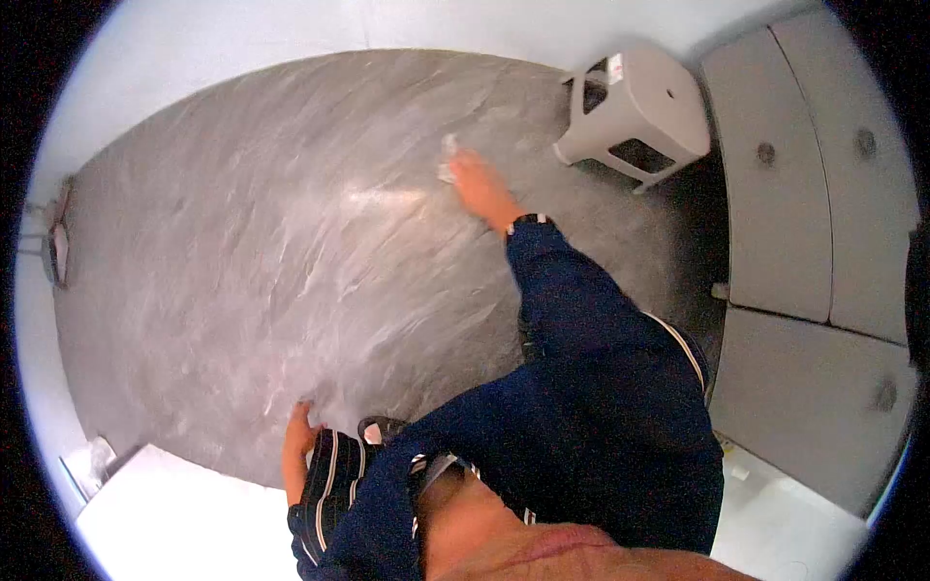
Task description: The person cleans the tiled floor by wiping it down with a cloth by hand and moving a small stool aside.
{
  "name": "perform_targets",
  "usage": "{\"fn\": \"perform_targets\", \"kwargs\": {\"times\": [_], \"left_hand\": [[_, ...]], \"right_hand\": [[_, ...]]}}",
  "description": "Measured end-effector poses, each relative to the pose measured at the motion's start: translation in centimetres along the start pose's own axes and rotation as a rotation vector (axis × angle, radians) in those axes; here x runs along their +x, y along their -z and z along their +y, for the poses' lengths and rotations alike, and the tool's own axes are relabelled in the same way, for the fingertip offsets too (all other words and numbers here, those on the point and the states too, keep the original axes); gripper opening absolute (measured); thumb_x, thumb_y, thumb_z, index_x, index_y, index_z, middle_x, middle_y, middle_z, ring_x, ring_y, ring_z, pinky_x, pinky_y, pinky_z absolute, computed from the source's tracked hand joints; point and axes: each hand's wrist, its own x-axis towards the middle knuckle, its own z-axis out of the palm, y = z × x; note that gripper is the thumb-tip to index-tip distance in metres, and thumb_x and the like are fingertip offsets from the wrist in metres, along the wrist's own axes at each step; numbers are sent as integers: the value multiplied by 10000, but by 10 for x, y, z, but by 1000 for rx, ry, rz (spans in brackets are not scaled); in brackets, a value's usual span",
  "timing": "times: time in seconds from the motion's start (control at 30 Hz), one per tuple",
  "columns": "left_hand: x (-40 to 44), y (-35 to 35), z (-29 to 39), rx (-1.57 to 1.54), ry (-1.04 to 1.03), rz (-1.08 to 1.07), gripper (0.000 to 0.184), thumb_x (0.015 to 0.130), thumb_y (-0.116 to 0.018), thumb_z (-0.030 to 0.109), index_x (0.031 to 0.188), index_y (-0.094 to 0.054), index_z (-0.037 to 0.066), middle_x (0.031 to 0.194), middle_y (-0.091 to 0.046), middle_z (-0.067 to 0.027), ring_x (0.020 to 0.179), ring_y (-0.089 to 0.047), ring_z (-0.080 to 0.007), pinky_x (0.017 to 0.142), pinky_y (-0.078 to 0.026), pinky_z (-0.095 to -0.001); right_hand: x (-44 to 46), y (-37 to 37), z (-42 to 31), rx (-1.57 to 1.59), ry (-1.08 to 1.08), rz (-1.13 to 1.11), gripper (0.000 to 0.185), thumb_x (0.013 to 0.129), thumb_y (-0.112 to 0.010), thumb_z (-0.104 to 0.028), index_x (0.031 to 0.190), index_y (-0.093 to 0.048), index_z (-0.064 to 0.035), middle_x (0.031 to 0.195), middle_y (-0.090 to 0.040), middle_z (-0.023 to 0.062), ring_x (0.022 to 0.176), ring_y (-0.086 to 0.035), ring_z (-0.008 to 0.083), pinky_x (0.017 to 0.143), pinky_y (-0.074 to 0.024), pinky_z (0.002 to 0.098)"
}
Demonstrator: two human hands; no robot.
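My right hand (pixel 478 187) reaches out low over the grey streaked floor (pixel 291 194), its fingers pressed on a crumpled white cloth (pixel 449 160). Motion blurs this hand a little. Down at the lower left, my left hand (pixel 301 433) is beside my striped trouser leg (pixel 334 484), near the knee. Its fingers are partly in view and look apart, with nothing visible in them. Just right of that leg, part of a dark sandal (pixel 373 431) shows.
A light plastic stool (pixel 651 107) lies tipped at the upper right, beside grey cabinet doors (pixel 775 174). White walls (pixel 242 48) bound the floor. A dark-rimmed object (pixel 60 247) is at the far left, and a white surface (pixel 184 513) at the lower left.
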Motion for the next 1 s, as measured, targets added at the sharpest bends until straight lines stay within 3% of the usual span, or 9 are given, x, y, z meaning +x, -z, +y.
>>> {"fn": "perform_targets", "kwargs": {"times": [0.1, 0.2, 0.27, 0.37, 0.4, 0.6, 0.7, 0.8, 1.0], "left_hand": [[21, 38, 34, 74, -87, 59, 671, 736, -720, 176, 1312, -433, -12, 1354, -428, -249, 1283, -386, -368, 1065, -325, -392], [56, 78, 39, 201, -172, 123, 644, 756, -708, 204, 1301, -444, -15, 1323, -466, -239, 1243, -434, -370, 1040, -350, -406], [69, 106, 45, 174, -161, 78, 635, 761, -708, 201, 1299, -448, -12, 1327, -465, -233, 1241, -437, -368, 1039, -350, -406], [73, 146, 96, 315, -80, -26, 618, 768, -706, 178, 1296, -450, -14, 1331, -461, -233, 1236, -443, -369, 1032, -358, -406], [102, 137, 46, 277, -246, 11, 621, 772, -704, 183, 1298, -444, -19, 1330, -461, -235, 1224, -454, -373, 1020, -373, -405], [108, 130, 45, 171, -285, 34, 699, 733, -726, 165, 1327, -407, -17, 1353, -423, -252, 1272, -393, -366, 1061, -323, -399], [156, 110, 28, 318, -427, 145, 784, 708, -745, 153, 1366, -347, -2, 1384, -378, -261, 1279, -369, -392, 1062, -319, -416], [179, 123, 81, 367, -365, 267, 922, 669, -786, 177, 1408, -261, 14, 1398, -337, -280, 1290, -333, -425, 1072, -299, -446], [183, 107, 180, 453, -233, 308, 1207, 564, -868, 317, 1449, -100, 29, 1441, -168, -330, 1327, -191, -488, 1077, -256, -516]], "right_hand": [[-57, 44, 89, -64, -90, -65, 450, 850, -542, -204, 1255, -485, -16, 1276, -490, 222, 1158, -487, 355, 945, -425, 420], [-77, 46, 137, -276, -37, -628, 398, 822, -504, -121, 1215, -518, -59, 1158, -581, 192, 953, -597, 395, 807, -485, 485], [-103, 66, 135, -27, -42, -609, 402, 809, -515, -126, 1208, -521, -68, 1090, -604, 199, 915, -602, 403, 783, -489, 487], [-122, 94, 123, 180, -258, -413, 369, 854, -512, -176, 1209, -536, -79, 1097, -609, 182, 952, -593, 376, 816, -477, 464], [-125, 96, 119, 219, -350, -326, 355, 879, -507, -201, 1212, -542, -82, 1118, -606, 173, 981, -588, 361, 839, -470, 452], [-89, 54, 86, 315, -881, 373, 326, 896, -481, -164, 1201, -545, -70, 1196, -570, 163, 1074, -548, 367, 894, -451, 428], [-66, 26, 98, -17, -345, 486, 297, 888, -478, -130, 1167, -562, -72, 1197, -566, 164, 1081, -538, 373, 909, -443, 416], [-31, 65, 89, 265, -453, 540, 279, 886, -447, -99, 1132, -580, -95, 1175, -577, 148, 1073, -544, 355, 911, -442, 404], [-107, 113, 174, 187, -847, 574, 304, 883, -474, -106, 1170, -568, -132, 1109, -614, 132, 957, -597, 309, 803, -475, 402]]}}
